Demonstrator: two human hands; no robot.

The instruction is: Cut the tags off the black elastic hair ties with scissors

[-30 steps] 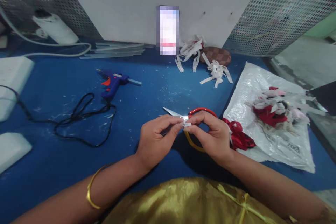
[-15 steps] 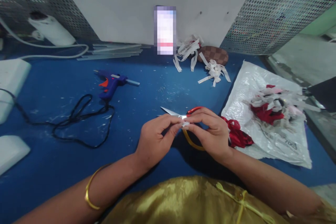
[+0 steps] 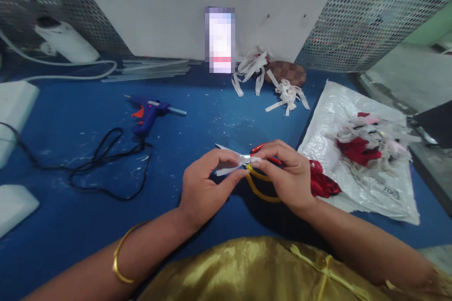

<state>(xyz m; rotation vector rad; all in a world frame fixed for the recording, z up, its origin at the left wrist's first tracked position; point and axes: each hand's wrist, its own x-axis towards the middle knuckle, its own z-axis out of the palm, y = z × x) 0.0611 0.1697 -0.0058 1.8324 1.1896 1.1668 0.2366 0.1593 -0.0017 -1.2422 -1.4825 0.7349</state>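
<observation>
My right hand [image 3: 287, 174] pinches a small white ribbon piece [image 3: 229, 166] between thumb and fingers. The ribbon's loose ends reach left into the gap of my left hand [image 3: 208, 183]. My left thumb and index finger are apart around those ends; its other fingers are hidden. Just beyond and beneath the hands lie scissors [image 3: 264, 197] with red and yellow handles, their pointed blades facing left. Beside my right wrist is a shiny red ribbon bundle [image 3: 323, 181], partly on a white plastic bag [image 3: 318, 127].
A blue glue gun [image 3: 150, 115] lies left with its black cord looped on the blue table [image 3: 197, 117]. Behind are clear glue sticks [image 3: 151, 70], a lit phone [image 3: 221, 40], white ribbon bows [image 3: 287, 96] and a brown checkered case [image 3: 291, 73]. Mixed ribbons [image 3: 363, 146] cover the bag.
My left thumb and index finger have parted from their pinch, and the white ribbon now shows spread between the hands. My right hand keeps its grip on it.
</observation>
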